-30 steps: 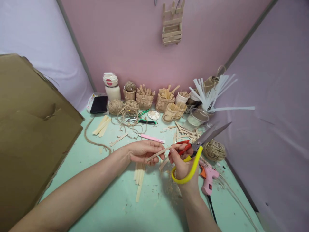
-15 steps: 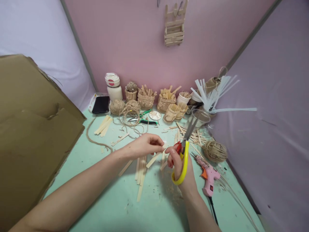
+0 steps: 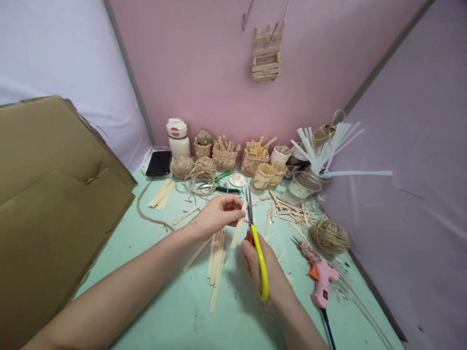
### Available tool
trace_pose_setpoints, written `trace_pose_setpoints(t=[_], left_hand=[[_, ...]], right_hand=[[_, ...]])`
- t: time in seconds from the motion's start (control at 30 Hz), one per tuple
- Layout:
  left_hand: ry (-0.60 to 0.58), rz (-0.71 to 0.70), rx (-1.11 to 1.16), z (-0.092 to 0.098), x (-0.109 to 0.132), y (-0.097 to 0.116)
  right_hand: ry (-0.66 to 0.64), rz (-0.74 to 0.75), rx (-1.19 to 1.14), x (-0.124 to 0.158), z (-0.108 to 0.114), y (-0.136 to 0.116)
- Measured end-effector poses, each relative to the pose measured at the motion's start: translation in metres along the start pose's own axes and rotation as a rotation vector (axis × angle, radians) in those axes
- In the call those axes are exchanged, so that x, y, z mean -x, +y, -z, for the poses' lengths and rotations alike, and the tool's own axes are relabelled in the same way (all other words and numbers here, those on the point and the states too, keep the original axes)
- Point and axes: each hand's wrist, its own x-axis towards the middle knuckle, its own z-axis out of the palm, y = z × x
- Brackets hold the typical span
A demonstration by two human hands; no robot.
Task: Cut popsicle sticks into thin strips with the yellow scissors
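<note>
Between thumb and fingers, my left hand pinches a short flat wooden strip held above the table. My right hand grips the yellow and red handles of a pair of scissors. Their blades point up and away, a little apart at the tips, just right of the strip's upper end; whether they touch it I cannot tell. Under my left hand several longer wooden strips lie on the table, with one angled strip to their left.
At the right are a pink glue gun, a twine ball and a heap of wooden pieces. Pruning shears lie behind my left hand. Small baskets line the back wall; a cardboard sheet stands at the left.
My right hand has swung the scissors left, close to the wooden strip, and their blades have turned more upright. The strip in my left hand has tilted steeper. The view has shifted slightly.
</note>
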Motion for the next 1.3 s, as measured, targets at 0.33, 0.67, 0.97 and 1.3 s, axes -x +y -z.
trace_pose_setpoints(t=[0.33,0.67,0.97,1.3], left_hand=[[-0.003,0.03,-0.014,-0.0017,0.0004,-0.0032],[-0.002,0.039,-0.003,-0.0016,0.0021,-0.003],[-0.015,0.041,0.009,-0.0015,0.002,-0.0015],[-0.031,0.048,0.015,-0.0006,0.0019,-0.0038]], right_hand=[[0.016,-0.058,0.011,-0.0027,-0.003,0.0038],[0.007,-0.053,0.03,0.0002,-0.0018,0.0007],[0.002,-0.057,0.038,0.0003,-0.0022,0.0047],[0.03,-0.036,0.07,0.0025,-0.0008,-0.003]])
